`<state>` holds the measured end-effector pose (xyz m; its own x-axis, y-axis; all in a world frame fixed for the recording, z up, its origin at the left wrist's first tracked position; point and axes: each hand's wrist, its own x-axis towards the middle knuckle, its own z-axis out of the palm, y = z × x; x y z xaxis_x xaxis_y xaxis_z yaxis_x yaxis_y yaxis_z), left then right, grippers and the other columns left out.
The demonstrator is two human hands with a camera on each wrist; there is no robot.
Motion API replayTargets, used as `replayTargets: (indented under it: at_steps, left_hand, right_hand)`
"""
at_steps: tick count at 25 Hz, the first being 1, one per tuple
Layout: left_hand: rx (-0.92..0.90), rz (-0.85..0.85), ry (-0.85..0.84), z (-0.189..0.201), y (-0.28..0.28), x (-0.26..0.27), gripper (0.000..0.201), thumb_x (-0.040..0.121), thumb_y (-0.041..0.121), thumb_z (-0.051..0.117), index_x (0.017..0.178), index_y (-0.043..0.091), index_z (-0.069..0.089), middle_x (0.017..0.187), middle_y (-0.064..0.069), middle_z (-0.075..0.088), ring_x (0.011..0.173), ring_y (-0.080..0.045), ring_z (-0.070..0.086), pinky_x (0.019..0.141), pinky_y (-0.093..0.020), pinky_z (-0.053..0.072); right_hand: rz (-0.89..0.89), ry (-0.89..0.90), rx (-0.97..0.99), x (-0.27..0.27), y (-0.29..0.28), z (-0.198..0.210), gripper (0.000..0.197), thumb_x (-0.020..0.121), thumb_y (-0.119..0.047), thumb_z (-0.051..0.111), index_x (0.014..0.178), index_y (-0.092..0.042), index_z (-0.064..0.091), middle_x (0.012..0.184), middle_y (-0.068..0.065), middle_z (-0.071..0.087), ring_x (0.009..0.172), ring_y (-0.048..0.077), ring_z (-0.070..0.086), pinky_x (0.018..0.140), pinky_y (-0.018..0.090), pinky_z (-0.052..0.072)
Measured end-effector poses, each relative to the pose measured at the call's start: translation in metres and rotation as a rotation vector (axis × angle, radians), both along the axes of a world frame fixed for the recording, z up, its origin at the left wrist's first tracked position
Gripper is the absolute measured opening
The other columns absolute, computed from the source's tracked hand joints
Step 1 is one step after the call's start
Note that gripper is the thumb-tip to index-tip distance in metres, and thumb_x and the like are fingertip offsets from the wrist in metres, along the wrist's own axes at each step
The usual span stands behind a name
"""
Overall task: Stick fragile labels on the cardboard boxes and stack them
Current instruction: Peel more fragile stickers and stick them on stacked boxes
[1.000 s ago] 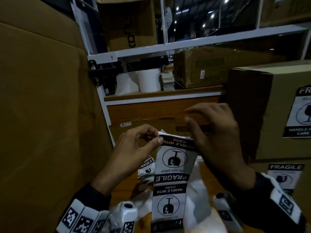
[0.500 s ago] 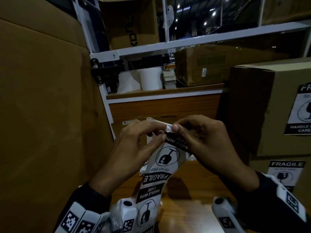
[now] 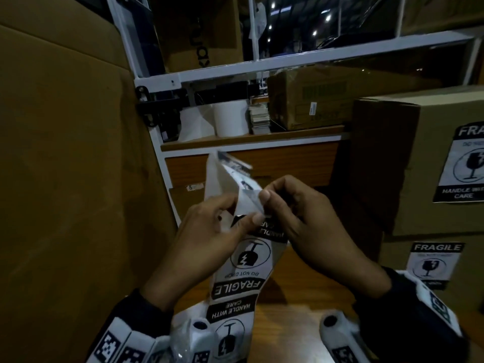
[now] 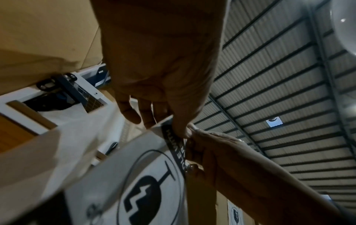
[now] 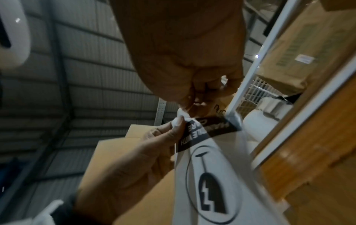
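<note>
Centrally, both hands worked on one strip of fragile labels (image 3: 242, 260) held above the wooden table (image 3: 296, 305). The left hand (image 3: 207, 242) had its grip pressed together on the strip's upper end, thumb on the printed face at the black "HANDLE WITH CARE" band, the other fingers (image 4: 131, 112) curled behind the paper. The right hand (image 3: 309, 229) pinched a small white corner of the same end between thumb and forefinger, at 1 o'clock from the left thumb; whether that corner was label or backing could not be told. The two thumbs lay just beside each other. A loose white flap of the strip stood up behind the hands toward 12 o'clock, and the rest hung down toward 6 o'clock between the wrists, printed face toward the head camera, text inverted. At 3 o'clock stood a cardboard box (image 3: 408, 163) bearing a fragile label on its facing side; it rested on a lower cardboard box (image 3: 468, 260) carrying a smaller fragile label (image 3: 434, 263). A tall cardboard panel (image 3: 68, 179) filled the 9 o'clock side. At 12 o'clock a white shelf rack (image 3: 288, 65) held a white roll (image 3: 230, 119), a stack of small cards and another brown carton (image 3: 306, 98).
</note>
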<state>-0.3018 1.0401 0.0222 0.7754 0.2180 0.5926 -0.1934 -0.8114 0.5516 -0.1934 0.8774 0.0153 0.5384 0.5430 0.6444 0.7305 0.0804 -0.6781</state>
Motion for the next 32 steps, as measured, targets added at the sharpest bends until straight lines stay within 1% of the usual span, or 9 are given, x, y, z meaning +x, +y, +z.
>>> replayTargets:
  at_steps: [4, 8, 11, 14, 18, 21, 25, 28, 32]
  left_hand:
    - [-0.045, 0.057, -0.046, -0.005, -0.006, 0.001, 0.009, 0.091, 0.042, 0.072, 0.084, 0.036, 0.072, 0.08, 0.027, 0.072, 0.077, 0.009, 0.068, 0.061, -0.011, 0.047]
    - [-0.141, 0.067, -0.022, -0.002, -0.005, -0.003, 0.013, 0.089, 0.041, 0.076, 0.092, 0.028, 0.078, 0.085, 0.019, 0.076, 0.078, 0.003, 0.072, 0.067, -0.027, 0.06]
    - [-0.295, 0.032, -0.027, -0.002, -0.005, -0.006, 0.015, 0.089, 0.036, 0.076, 0.098, 0.024, 0.079, 0.089, 0.012, 0.079, 0.082, -0.006, 0.076, 0.074, -0.042, 0.064]
    - [-0.359, 0.027, -0.052, 0.0, -0.005, -0.007, 0.014, 0.09, 0.029, 0.076, 0.094, 0.016, 0.079, 0.087, 0.007, 0.079, 0.08, -0.011, 0.077, 0.074, -0.046, 0.064]
    - [-0.416, 0.039, -0.075, 0.002, -0.004, -0.007, 0.014, 0.092, 0.027, 0.075, 0.101, 0.017, 0.078, 0.092, 0.004, 0.08, 0.082, -0.013, 0.077, 0.074, -0.046, 0.064]
    - [-0.418, 0.04, -0.096, 0.001, 0.002, -0.009, 0.017, 0.093, 0.027, 0.074, 0.106, 0.017, 0.077, 0.096, 0.003, 0.079, 0.084, -0.015, 0.077, 0.073, -0.048, 0.064]
    - [-0.328, 0.021, -0.079, 0.001, -0.003, -0.01, 0.017, 0.092, 0.028, 0.073, 0.106, 0.019, 0.077, 0.095, 0.008, 0.078, 0.082, -0.007, 0.076, 0.064, -0.029, 0.063]
    - [-0.267, 0.053, -0.097, 0.0, -0.005, -0.009, 0.017, 0.09, 0.03, 0.075, 0.102, 0.018, 0.077, 0.09, 0.008, 0.078, 0.079, -0.003, 0.074, 0.063, -0.021, 0.06]
    - [-0.112, 0.153, -0.102, -0.003, -0.008, -0.005, 0.017, 0.09, 0.034, 0.075, 0.085, 0.018, 0.075, 0.074, 0.009, 0.073, 0.068, 0.002, 0.069, 0.055, -0.012, 0.05]
  right_hand:
    - [-0.218, -0.21, -0.142, 0.001, 0.006, -0.007, 0.017, 0.107, -0.045, 0.041, 0.096, -0.036, 0.05, 0.077, -0.011, 0.057, 0.068, 0.007, 0.057, 0.064, 0.033, 0.044]
    - [-0.275, -0.04, -0.064, 0.006, 0.009, -0.003, 0.022, 0.105, -0.049, 0.039, 0.096, -0.034, 0.052, 0.08, -0.008, 0.059, 0.075, 0.009, 0.058, 0.063, 0.047, 0.055]
    - [-0.148, 0.035, -0.032, 0.006, 0.007, -0.003, 0.03, 0.106, -0.051, 0.039, 0.103, -0.031, 0.06, 0.088, -0.01, 0.065, 0.082, 0.008, 0.063, 0.069, 0.05, 0.058]
    - [0.149, 0.145, -0.011, -0.003, 0.009, -0.006, 0.051, 0.106, -0.058, 0.034, 0.119, -0.022, 0.067, 0.105, -0.001, 0.074, 0.097, 0.018, 0.072, 0.079, 0.052, 0.062]
    - [0.248, 0.279, 0.031, -0.008, 0.007, -0.005, 0.048, 0.102, -0.052, 0.026, 0.114, -0.032, 0.068, 0.109, -0.018, 0.075, 0.104, 0.002, 0.07, 0.084, 0.018, 0.055]
    - [0.169, 0.267, 0.047, -0.003, 0.005, -0.008, 0.048, 0.098, -0.059, 0.039, 0.113, -0.027, 0.071, 0.108, -0.013, 0.075, 0.102, 0.005, 0.071, 0.087, 0.03, 0.059]
    - [0.1, 0.188, 0.08, -0.002, 0.01, -0.004, 0.03, 0.093, -0.041, 0.066, 0.111, -0.018, 0.072, 0.102, -0.002, 0.076, 0.089, 0.015, 0.076, 0.07, 0.039, 0.065]
    - [0.07, 0.233, 0.093, 0.003, 0.012, -0.001, 0.015, 0.097, -0.029, 0.068, 0.1, -0.016, 0.072, 0.091, 0.001, 0.076, 0.081, 0.018, 0.076, 0.068, 0.045, 0.065]
    - [-0.057, 0.179, 0.035, 0.007, 0.021, -0.003, 0.01, 0.099, -0.033, 0.063, 0.094, -0.026, 0.067, 0.087, -0.006, 0.072, 0.077, 0.013, 0.074, 0.065, 0.048, 0.064]
